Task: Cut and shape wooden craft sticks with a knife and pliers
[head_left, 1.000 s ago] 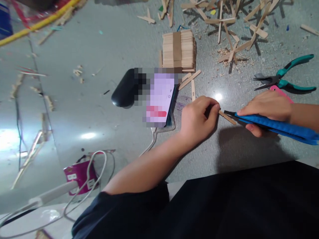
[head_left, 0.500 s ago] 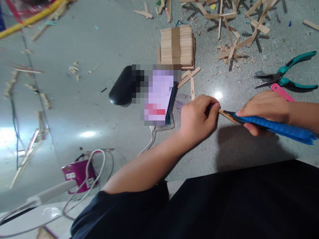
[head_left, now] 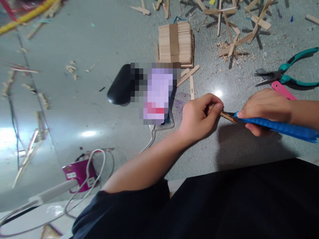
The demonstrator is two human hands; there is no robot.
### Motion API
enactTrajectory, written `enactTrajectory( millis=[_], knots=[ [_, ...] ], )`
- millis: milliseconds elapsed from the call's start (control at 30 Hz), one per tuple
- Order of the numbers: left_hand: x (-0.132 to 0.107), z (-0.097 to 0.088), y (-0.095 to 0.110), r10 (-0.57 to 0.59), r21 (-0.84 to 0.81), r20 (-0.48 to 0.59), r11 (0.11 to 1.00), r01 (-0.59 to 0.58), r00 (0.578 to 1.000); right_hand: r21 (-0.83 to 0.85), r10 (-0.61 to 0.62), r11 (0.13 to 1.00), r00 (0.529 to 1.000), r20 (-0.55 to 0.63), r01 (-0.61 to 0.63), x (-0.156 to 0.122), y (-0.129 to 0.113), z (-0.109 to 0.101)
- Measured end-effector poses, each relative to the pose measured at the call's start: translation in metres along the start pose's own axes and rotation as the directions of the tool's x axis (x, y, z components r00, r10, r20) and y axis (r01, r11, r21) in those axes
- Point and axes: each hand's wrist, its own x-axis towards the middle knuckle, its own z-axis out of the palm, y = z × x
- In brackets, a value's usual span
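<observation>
My left hand [head_left: 199, 118] is closed in a pinch on one end of a short wooden craft stick [head_left: 226, 116], held just above the grey table [head_left: 99, 49]. My right hand [head_left: 265, 109] grips a blue-handled cutting tool [head_left: 279, 126] whose dark jaws close around the stick's other end. The two hands sit close together, right of a phone [head_left: 159, 96] propped upright.
A banded stack of craft sticks [head_left: 175, 43] lies beyond the phone, with loose sticks and glued stick shapes [head_left: 231, 30] scattered at the back. Teal pliers [head_left: 286, 74] and a pink tool [head_left: 282, 90] lie at right. A black case [head_left: 119, 86], white cables [head_left: 94, 172] and a magenta box [head_left: 78, 174] sit at left.
The hands have hardly moved. My left thumb and fingers have shifted slightly on the stick, and the view has drifted a little so that everything sits slightly higher.
</observation>
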Motion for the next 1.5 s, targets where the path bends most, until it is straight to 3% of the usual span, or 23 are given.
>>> enactTrajectory(
  millis=[200,367,667,1233,1500],
  knots=[
    [0.001,0.0,-0.002,0.051,-0.039,0.036,0.998,-0.05,0.998,-0.108,0.018,0.994,0.99,0.138,-0.003,-0.005,0.005,0.001],
    [-0.001,-0.001,-0.002,0.036,-0.019,0.053,0.999,-0.035,0.998,-0.035,0.032,0.999,0.997,0.064,-0.029,-0.006,0.002,0.004],
    [-0.003,0.006,-0.008,0.063,-0.17,-0.044,0.983,-0.07,0.997,0.069,-0.013,0.998,0.995,0.095,0.006,0.004,0.002,0.0],
    [-0.004,0.016,-0.021,0.106,-0.306,-0.119,0.942,-0.138,0.987,0.046,-0.051,0.998,0.997,0.057,0.049,0.01,-0.008,-0.002],
    [-0.005,0.015,-0.024,0.11,-0.277,-0.123,0.95,-0.141,0.986,0.079,-0.039,0.996,0.999,0.037,0.036,0.009,-0.011,0.0]
  ],
)
